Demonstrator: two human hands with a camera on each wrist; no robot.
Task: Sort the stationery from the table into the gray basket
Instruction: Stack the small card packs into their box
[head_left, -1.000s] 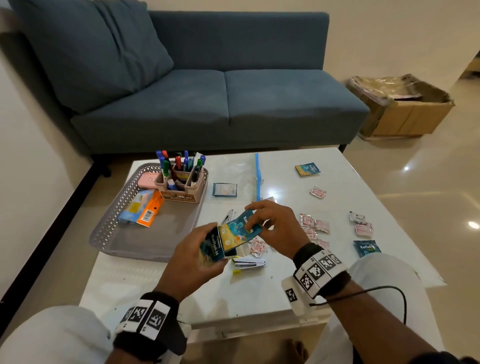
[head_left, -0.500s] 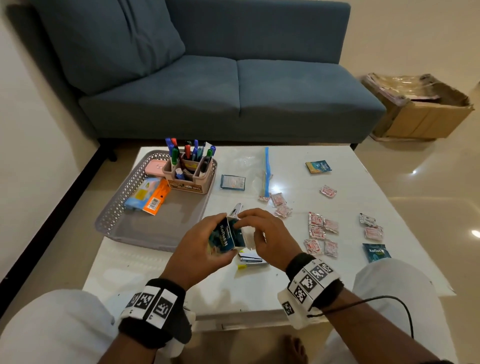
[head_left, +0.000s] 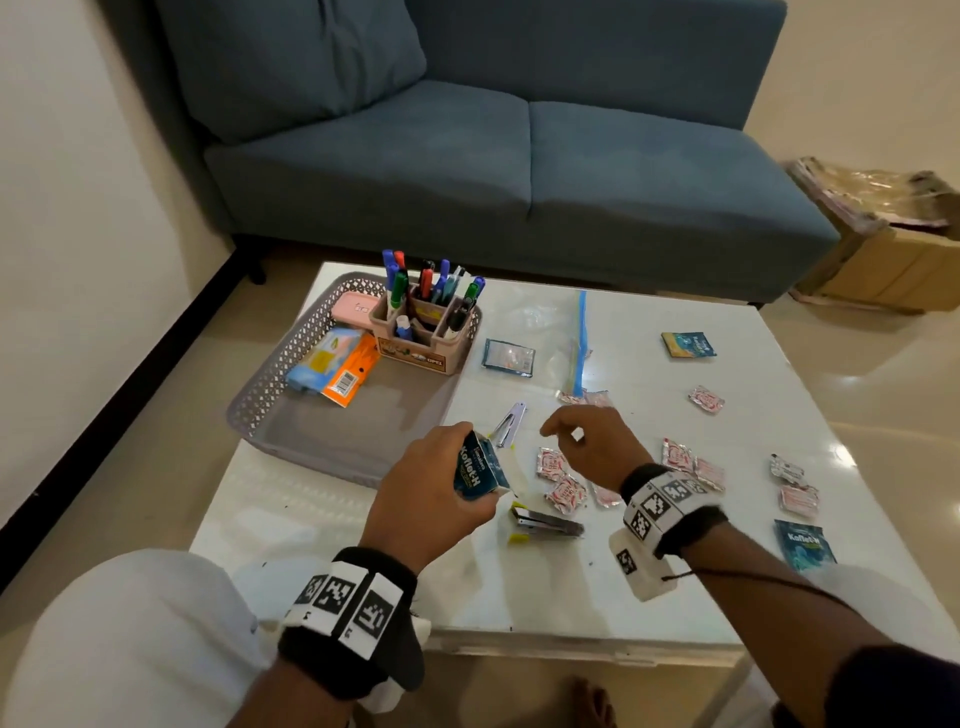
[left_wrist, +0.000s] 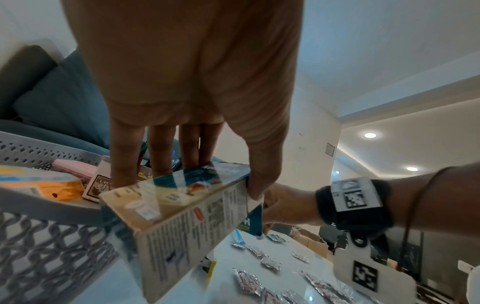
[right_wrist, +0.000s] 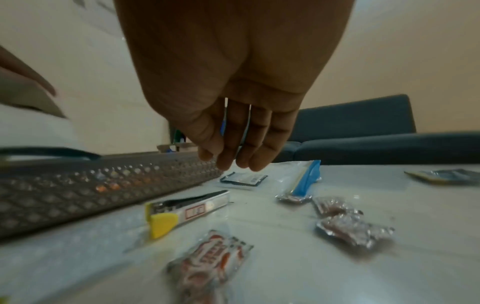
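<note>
Head view: the left hand grasps a small teal box above the worktop, just near-right of the gray basket. The basket holds a pen holder, a pink case and an orange pack. The right hand hovers with fingers loosely released, holding nothing. A stapler lies near the hands, another just beyond the box, with foil sachets to the right.

Left wrist view: four fingers behind the box and the thumb on its right end clamp it; the basket sits left.

Right wrist view: the right hand hangs with fingers relaxed above the worktop, apart from the stapler and the sachets.
</note>
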